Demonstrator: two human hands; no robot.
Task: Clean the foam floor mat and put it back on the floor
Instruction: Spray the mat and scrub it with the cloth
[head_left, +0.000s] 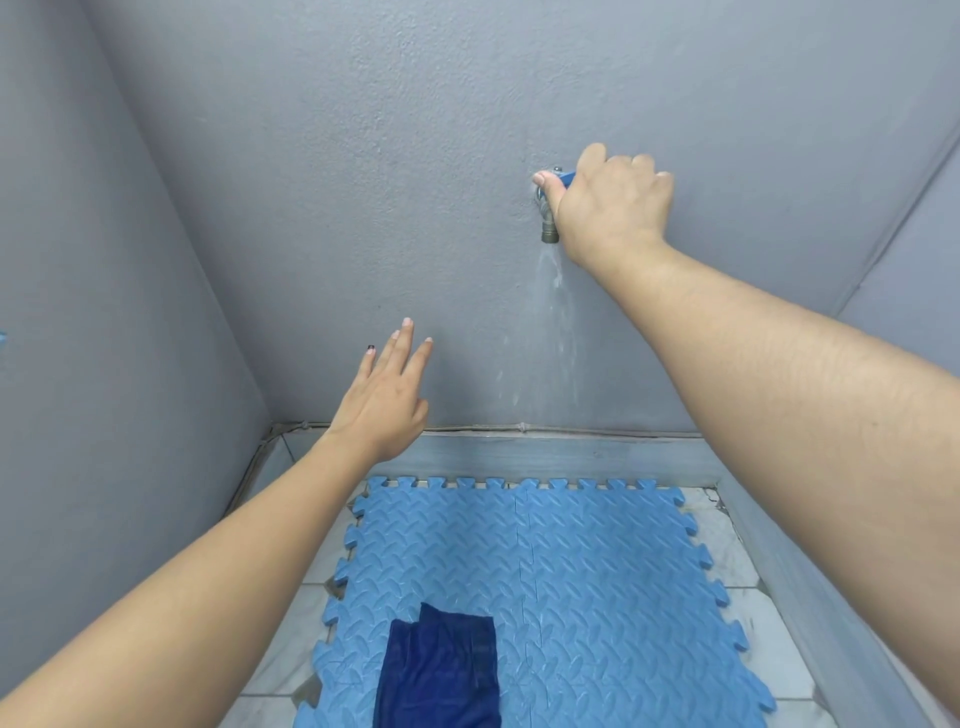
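Right hand (613, 202): our grip curls round the blue tap handle (565, 179); water runs.
Left hand (384, 400): fingers straight, holding nothing.
Foam mat (597, 582): flat on the tiled floor (737, 561), dark cloth (441, 675) on it.

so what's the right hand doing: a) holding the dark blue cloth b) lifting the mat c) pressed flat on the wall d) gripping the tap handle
d: the right hand curls round the blue handle of the tap, with water running below it.

Right hand (613, 202) raised, fingers curled tight; left hand (384, 400) outstretched, fingers straight.
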